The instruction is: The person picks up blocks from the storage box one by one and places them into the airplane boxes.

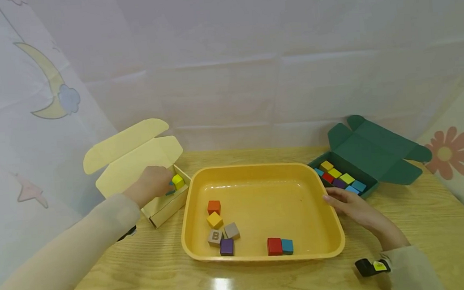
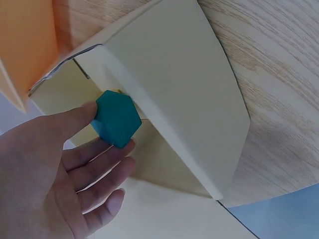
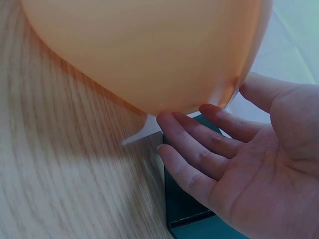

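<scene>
Cloth printed with a moon [image 1: 43,77] hangs at the far left, beside the wood-grain counter [image 1: 160,276]. Next along, a cream box [image 1: 167,208] stands on the counter with its lid raised. The person's left hand [image 1: 154,182] is at its opening, partly closed, pinching a teal block [image 2: 117,118] between thumb and fingertips; the remaining fingers are loosely bent. A bright yellow block [image 1: 178,181] shows just beside it in the box.

At centre sits a yellow tray [image 1: 268,201]. Its left part carries an orange block [image 1: 214,207], a yellow-orange block [image 1: 215,220], a wooden block marked B [image 1: 215,238], a plain wooden block [image 1: 231,231] and a purple block [image 1: 227,247], grouped closely. Farther right, near the front wall, a red block [image 1: 274,246] touches a blue block [image 1: 287,246].

The right hand [image 1: 353,206] lightly holds the tray's right edge, thumb at the rim, gently bent fingers against the outer wall. Behind it, an open green box [image 1: 377,148] contains coloured blocks [image 1: 347,178]. A printed red flower [image 1: 452,152] shows at far right.
</scene>
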A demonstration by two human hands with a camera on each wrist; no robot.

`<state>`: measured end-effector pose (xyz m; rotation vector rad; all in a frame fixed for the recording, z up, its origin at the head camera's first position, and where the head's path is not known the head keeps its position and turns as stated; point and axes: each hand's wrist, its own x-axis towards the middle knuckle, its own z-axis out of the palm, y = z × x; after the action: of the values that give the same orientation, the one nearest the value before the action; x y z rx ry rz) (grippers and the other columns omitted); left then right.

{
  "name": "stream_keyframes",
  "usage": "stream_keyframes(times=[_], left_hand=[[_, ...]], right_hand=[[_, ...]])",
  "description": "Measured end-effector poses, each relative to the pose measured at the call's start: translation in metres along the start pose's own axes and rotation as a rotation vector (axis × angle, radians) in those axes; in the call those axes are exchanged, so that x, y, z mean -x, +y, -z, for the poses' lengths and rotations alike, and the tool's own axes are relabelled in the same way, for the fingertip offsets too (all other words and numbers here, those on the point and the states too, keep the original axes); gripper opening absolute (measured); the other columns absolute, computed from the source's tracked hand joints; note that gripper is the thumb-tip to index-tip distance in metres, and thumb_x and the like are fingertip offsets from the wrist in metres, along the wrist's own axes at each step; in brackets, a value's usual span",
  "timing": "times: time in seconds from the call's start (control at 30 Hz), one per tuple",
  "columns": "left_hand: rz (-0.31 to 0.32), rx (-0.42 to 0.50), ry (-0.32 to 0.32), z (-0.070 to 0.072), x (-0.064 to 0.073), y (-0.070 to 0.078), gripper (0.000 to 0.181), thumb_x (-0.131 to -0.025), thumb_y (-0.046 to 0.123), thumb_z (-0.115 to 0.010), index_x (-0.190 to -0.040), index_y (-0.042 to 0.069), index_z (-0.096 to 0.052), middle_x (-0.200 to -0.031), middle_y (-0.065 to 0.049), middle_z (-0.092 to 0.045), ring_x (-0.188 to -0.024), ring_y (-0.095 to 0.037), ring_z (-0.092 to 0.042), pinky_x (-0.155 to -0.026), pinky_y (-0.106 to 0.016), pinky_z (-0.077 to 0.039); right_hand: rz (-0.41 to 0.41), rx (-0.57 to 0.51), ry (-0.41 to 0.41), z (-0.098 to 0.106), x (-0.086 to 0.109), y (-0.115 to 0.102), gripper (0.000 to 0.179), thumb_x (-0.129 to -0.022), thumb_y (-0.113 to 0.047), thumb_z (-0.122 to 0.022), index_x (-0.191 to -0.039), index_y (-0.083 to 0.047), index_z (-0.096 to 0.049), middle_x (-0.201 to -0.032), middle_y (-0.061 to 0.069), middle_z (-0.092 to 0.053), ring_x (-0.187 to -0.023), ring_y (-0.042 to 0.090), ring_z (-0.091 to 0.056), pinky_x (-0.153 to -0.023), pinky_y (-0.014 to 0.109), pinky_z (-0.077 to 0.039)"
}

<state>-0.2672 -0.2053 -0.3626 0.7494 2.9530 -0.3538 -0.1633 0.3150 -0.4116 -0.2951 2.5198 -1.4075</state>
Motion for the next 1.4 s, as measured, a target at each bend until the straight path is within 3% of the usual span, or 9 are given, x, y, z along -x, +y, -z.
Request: stream_keyframes(times=[0.3, 0.57, 0.77, 1.0, 1.2, 1.4], left_hand=[[0.026, -0.071, -0.022, -0.002, -0.006, 0.005, 0.036, -0.088, 0.027, -0.075, -0.067, 0.007, -0.055, -0.064, -0.004, -0.052, -0.060, -0.018, -0.051, -0.058, -0.036, -0.055], [0.009, -0.084, 0.015, -0.011, -0.010, 0.008, 0.030, -0.086, 0.016, -0.074, -0.067, 0.008, -0.053, -0.063, -0.003, -0.050, -0.059, -0.017, -0.049, -0.057, -0.037, -0.055], [0.033, -0.076, 0.007, -0.013, -0.012, 0.006, 0.029, -0.085, 0.017, -0.074, -0.067, 0.008, -0.052, -0.063, -0.003, -0.051, -0.059, -0.017, -0.050, -0.056, -0.037, -0.055], [0.042, -0.050, -0.011, 0.002, -0.008, 0.007, 0.024, -0.092, 0.014, -0.066, -0.070, 0.006, -0.058, -0.067, -0.005, -0.054, -0.062, -0.019, -0.055, -0.057, -0.037, -0.056], [-0.008, 0.035, 0.084, 0.019, -0.001, 0.000, 0.017, -0.096, 0.015, -0.063, -0.084, 0.003, -0.068, -0.077, -0.008, -0.061, -0.072, -0.024, -0.061, -0.064, -0.042, -0.057], [0.004, 0.145, 0.132, 0.035, 0.006, 0.005, 0.022, -0.097, 0.016, -0.061, -0.110, 0.001, -0.071, -0.103, -0.013, -0.069, -0.092, -0.031, -0.067, -0.075, -0.045, -0.057]], right_hand=[[-0.013, -0.001, -0.001, 0.000, 0.000, 0.000, 0.055, -0.107, -0.028, -0.046, -0.144, 0.012, -0.036, -0.134, 0.030, -0.053, -0.113, 0.037, -0.059, -0.087, 0.033, -0.056], [-0.015, 0.002, 0.000, -0.001, 0.000, 0.001, 0.055, -0.107, -0.028, -0.046, -0.144, 0.012, -0.036, -0.135, 0.030, -0.052, -0.114, 0.037, -0.059, -0.088, 0.034, -0.055], [-0.019, 0.006, 0.001, -0.001, 0.000, 0.002, 0.056, -0.107, -0.028, -0.046, -0.144, 0.013, -0.036, -0.134, 0.030, -0.053, -0.113, 0.037, -0.059, -0.088, 0.035, -0.056], [-0.028, 0.014, 0.003, -0.001, 0.000, 0.002, 0.057, -0.107, -0.029, -0.046, -0.145, 0.012, -0.036, -0.136, 0.030, -0.052, -0.114, 0.037, -0.059, -0.089, 0.037, -0.055], [-0.022, 0.016, 0.004, -0.002, -0.001, 0.002, 0.057, -0.107, -0.029, -0.046, -0.144, 0.013, -0.036, -0.135, 0.031, -0.052, -0.114, 0.038, -0.059, -0.088, 0.036, -0.056], [0.007, 0.028, 0.012, -0.002, 0.000, 0.002, 0.054, -0.107, -0.026, -0.046, -0.142, 0.015, -0.038, -0.132, 0.031, -0.054, -0.111, 0.036, -0.060, -0.084, 0.029, -0.056]])
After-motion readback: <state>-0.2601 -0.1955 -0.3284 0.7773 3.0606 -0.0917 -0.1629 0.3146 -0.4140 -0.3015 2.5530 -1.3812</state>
